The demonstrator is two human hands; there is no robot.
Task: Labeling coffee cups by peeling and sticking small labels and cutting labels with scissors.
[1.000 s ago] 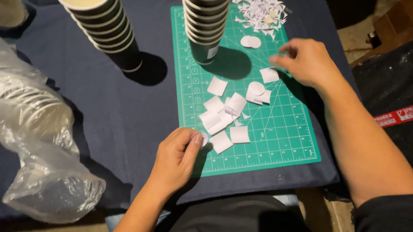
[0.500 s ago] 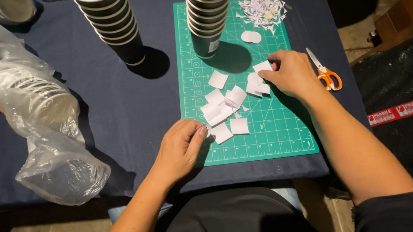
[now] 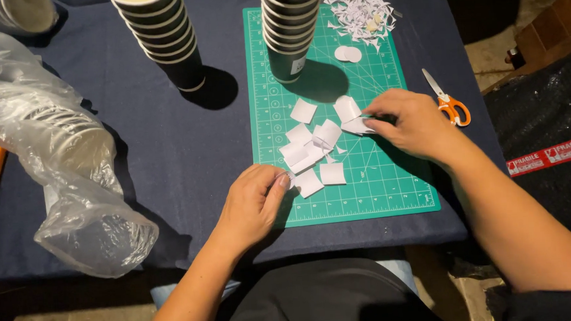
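The left hand is rested at the mat's near edge, fingers curled beside a paper square. Farther off, a white paper piece is pinched in the right hand's fingertips, its long axis running left-right. Scissors lie beyond, tips pointing away.

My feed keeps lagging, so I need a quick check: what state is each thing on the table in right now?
Left hand: fingers pinched on a small paper piece at the mat edge.
Right hand: fingers on a white paper piece.
Scissors: lying closed, untouched.
Cup stack on mat: upright, upside down.
Cup stack on cloth: leaning.
Plastic sleeve: lying down, crumpled.
Paper scraps: piled.
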